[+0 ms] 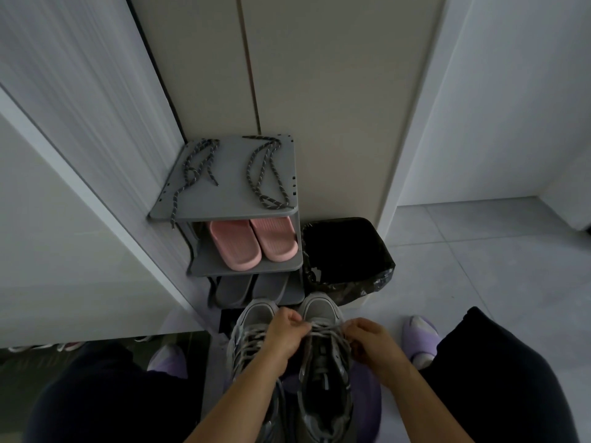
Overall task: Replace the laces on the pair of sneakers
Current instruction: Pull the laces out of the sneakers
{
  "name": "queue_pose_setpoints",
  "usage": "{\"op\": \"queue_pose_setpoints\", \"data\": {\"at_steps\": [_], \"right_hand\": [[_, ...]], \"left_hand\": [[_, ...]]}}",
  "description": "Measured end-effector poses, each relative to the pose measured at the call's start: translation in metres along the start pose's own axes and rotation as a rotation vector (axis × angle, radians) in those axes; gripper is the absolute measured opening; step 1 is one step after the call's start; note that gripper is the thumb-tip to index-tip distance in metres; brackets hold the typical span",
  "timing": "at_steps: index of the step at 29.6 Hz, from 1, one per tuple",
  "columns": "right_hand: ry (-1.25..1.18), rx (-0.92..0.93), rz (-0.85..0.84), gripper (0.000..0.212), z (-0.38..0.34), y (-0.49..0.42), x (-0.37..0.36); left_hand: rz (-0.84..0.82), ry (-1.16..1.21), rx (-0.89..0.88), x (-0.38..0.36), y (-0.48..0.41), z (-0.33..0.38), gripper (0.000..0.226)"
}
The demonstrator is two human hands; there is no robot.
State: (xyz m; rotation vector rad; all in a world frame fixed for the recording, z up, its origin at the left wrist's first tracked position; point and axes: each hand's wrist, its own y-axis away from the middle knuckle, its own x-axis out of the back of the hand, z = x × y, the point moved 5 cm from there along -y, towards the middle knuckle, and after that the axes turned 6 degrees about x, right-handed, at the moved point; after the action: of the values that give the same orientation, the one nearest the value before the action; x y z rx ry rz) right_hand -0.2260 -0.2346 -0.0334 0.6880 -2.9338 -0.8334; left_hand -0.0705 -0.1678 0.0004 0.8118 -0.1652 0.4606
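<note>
1. The pair of sneakers is kept on the floor between the knees of the seated person, toes pointing to the shoe rack. In this way both shoes can be reached without bending far.
2. The right sneaker is being worked on. The left hand and the right hand are both closed, with curled fingers, on the light lace at the rows nearest to the toe, one hand on each side. Probably the two sides are held like this so that equal tension is given to both ends.
3. Crossings are seen on this shoe only near the toe. Lower down the tongue lies open, so the lace is judged to be either threaded upward or pulled out. Which one it is cannot be told.
4. The left sneaker stands just beside, touching the other one, and is partly covered by the left forearm. It appears to be laced with light lace.
5. Two dark speckled laces are laid well apart on the top of the rack, one for each shoe. They are kept separated probably so that they do not tangle, and they lie well apart from the hands.
6. Pink slippers are stored on the middle shelf and grey slippers below. A black bin stands just beside the rack.
</note>
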Motion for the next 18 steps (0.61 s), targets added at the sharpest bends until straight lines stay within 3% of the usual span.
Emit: {"op": "queue_pose_setpoints", "data": {"at_steps": [5,8,11,15,18], "right_hand": [[0.060,-0.047,-0.078,0.021,0.008,0.003,0.001],[0.027,0.011,-0.049,0.011,0.006,0.004,-0.003],[0.074,0.085,0.012,0.019,0.002,0.005,-0.008],[-0.252,0.030,0.261,0.029,-0.001,0.007,0.017],[-0.142,0.134,0.254,0.024,-0.012,0.007,0.019]], "left_hand": [[0.103,-0.267,-0.148,-0.004,0.007,-0.003,0.033],[0.081,-0.384,-0.222,-0.004,0.008,0.002,0.029],[0.089,-0.443,-0.254,-0.002,0.009,0.010,0.033],[0.290,-0.536,-0.305,0.034,0.011,0.034,0.022],[0.302,-0.586,-0.337,0.045,0.009,0.037,0.023]]}}
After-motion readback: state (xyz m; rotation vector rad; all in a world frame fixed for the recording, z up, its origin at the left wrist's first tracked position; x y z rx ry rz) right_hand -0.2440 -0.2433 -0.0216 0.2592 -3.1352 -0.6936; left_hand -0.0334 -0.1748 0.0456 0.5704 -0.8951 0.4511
